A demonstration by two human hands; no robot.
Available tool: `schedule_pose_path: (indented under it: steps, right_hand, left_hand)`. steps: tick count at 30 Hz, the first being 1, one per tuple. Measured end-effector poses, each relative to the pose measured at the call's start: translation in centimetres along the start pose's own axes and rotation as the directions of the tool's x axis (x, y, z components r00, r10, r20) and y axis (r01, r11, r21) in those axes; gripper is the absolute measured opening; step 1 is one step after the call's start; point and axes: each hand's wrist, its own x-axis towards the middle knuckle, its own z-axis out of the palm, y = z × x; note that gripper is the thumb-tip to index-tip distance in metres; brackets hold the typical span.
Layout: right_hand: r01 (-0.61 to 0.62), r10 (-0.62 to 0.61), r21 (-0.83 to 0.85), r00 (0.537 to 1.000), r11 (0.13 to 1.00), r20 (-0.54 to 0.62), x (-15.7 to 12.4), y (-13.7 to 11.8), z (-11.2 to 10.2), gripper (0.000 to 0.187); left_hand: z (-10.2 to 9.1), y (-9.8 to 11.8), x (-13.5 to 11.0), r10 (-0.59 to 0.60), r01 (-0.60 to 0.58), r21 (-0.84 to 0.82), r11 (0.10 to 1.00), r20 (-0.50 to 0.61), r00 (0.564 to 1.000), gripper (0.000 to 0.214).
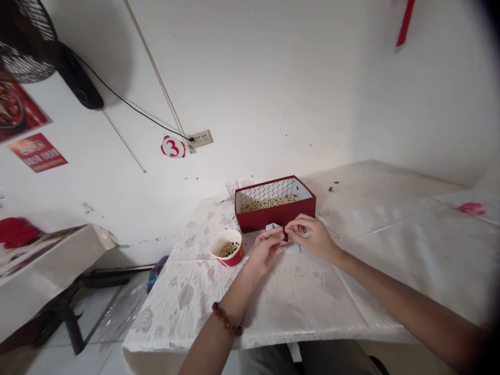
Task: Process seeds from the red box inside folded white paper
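My left hand (pixel 266 249) pinches a small dark reddish-brown piece (pixel 285 235) between thumb and fingers. From the other side, the closed fingertips of my right hand (pixel 314 237) meet the same piece; its exact kind is too small to tell. Under both hands lies a white paper or cloth scrap (pixel 292 249), partly hidden. Just behind them stands an open dark red box (pixel 276 215) with a patterned white lining, holding many tiny gold and black bits. To the left of my left hand is a red and white paper cup (pixel 231 260) with similar bits inside.
A clear glass (pixel 232 188) stands behind the box's left end. The table wears a pale patterned cover (pixel 219 307), with dark flakes (pixel 331 188) to the right of the box. A wall socket (pixel 201 138) feeds a black fan (pixel 80 83). Another table (pixel 50 271) is at left.
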Motion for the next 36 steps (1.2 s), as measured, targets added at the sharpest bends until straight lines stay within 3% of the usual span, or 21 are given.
schedule_pose_path:
  steps: [5, 12, 17, 24, 29, 36]
  right_hand:
    - [0.027, -0.034, 0.068, 0.993, 0.997, 0.112, 0.02, -0.19, -0.10, 0.012]
    - [-0.028, 0.028, 0.024, 1.000, 0.999, -0.009, 0.18, -0.16, -0.16, 0.013]
    - [0.028, -0.037, 0.072, 0.991, 0.997, 0.125, 0.13, -0.16, -0.36, 0.012]
    - [-0.008, 0.008, 0.036, 1.000, 0.999, 0.007, 0.19, -0.06, -0.30, 0.008]
    - [0.054, -0.065, 0.087, 0.989, 0.995, 0.130, 0.02, 0.02, -0.29, 0.006]
    - [0.019, -0.019, 0.019, 1.000, 1.000, 0.006, 0.02, 0.10, -0.24, 0.007]
  left_hand:
    - [-0.03, 0.08, 0.07, 0.017, -0.018, -0.031, 0.999, -0.033, 0.999, 0.031]
    - [0.07, -0.08, 0.02, 0.006, -0.006, 0.003, 1.000, 0.008, 1.000, 0.033]
    - [0.14, 0.01, -0.24, 0.013, -0.013, -0.006, 1.000, 0.012, 1.000, 0.034]
    - [-0.04, -0.06, -0.21, 0.024, -0.024, 0.002, 1.000, 0.037, 0.999, 0.036]
    - [-0.05, 0.02, -0.31, 0.046, -0.045, -0.008, 0.999, 0.066, 0.997, 0.035]
    - [0.11, 0.12, -0.26, 0.022, -0.021, -0.014, 1.000, 0.013, 1.000, 0.033]
